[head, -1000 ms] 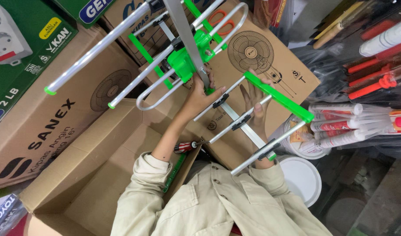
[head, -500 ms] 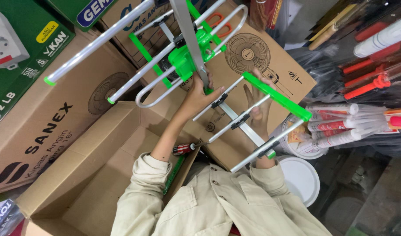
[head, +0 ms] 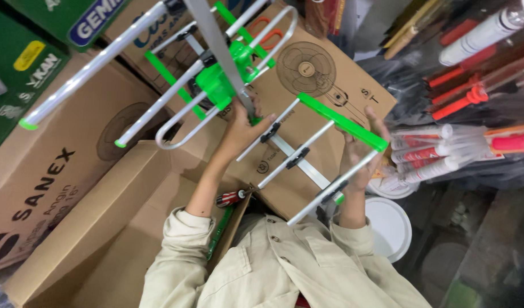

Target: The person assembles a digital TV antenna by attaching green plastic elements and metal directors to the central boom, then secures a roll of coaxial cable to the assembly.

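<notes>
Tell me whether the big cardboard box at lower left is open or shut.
Open: the cardboard box has its flap folded outward and its bare inner walls show. Whether anything lies deep inside, cannot tell.
</notes>
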